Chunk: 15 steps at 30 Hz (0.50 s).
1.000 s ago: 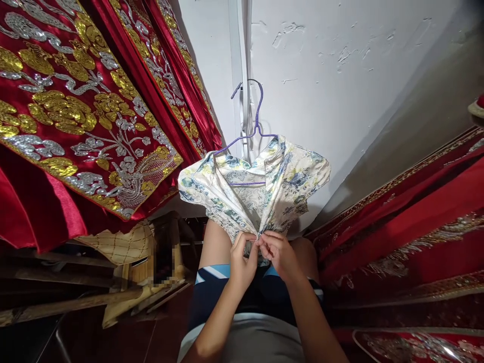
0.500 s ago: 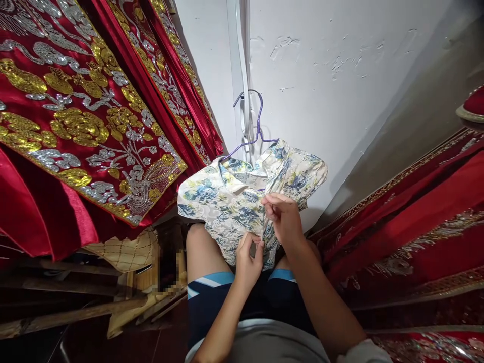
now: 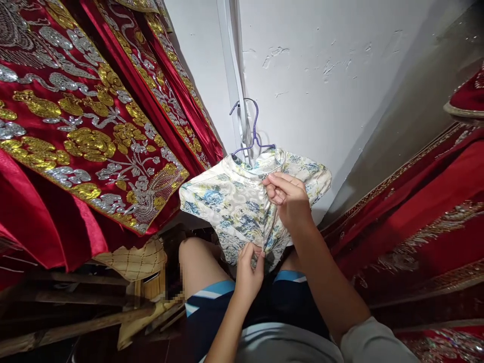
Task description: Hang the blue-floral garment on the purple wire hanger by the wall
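Observation:
A short-sleeved floral shirt (image 3: 227, 201), cream with blue and yellow flowers, hangs from a purple hanger (image 3: 256, 136) in front of me. A zipper line (image 3: 263, 222) runs down its front. At the collar, my right hand (image 3: 289, 196) is closed in a pinch on the zipper pull, which its fingers mostly hide. Lower down, my left hand (image 3: 250, 264) pinches the shirt's front edge beside the zipper, holding the cloth taut. The hem drops between my knees, partly out of sight.
Red drapes with gold and silver sequins (image 3: 91, 143) hang on the left, and more red embroidered cloth (image 3: 423, 222) on the right. A strap (image 3: 236, 65) comes down the white wall (image 3: 302, 65) by the hanger. Wooden poles (image 3: 75, 327) lie low at left.
My right hand has moved up the shirt front to the collar, and the open neckline has closed. My left hand keeps its pinch, slightly lower in view.

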Motion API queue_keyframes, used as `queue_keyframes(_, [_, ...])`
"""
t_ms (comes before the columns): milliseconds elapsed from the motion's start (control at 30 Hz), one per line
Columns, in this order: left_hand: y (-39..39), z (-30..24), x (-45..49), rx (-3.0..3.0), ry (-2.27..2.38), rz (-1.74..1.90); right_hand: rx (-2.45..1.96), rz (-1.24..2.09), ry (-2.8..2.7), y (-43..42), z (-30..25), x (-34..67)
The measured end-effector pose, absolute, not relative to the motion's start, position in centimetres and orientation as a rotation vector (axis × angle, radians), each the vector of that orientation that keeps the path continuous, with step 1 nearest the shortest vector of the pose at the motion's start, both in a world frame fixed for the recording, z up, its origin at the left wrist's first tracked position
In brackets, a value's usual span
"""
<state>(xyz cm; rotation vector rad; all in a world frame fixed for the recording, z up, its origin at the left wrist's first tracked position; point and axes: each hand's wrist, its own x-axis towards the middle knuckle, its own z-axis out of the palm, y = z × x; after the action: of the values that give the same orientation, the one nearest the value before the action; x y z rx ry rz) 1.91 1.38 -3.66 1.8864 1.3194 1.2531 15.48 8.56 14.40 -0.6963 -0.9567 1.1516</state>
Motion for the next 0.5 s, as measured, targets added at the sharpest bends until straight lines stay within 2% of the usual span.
queue_keyframes(200, [0.9,-1.0,1.4,1.836,1.267,1.359,-0.755,1.141,-1.022,6.7,13.8,15.4])
queue_keyframes(433, [5.1,12.1,1.2,2.093,1.015,1.954,-0.728,1.0,-1.153,5.4,14.5,15.7])
queue_keyframes(500, [6.6,15.2,1.5,2.26,0.995,1.907,-0.749,0.94,-1.145,5.4,14.9,15.6])
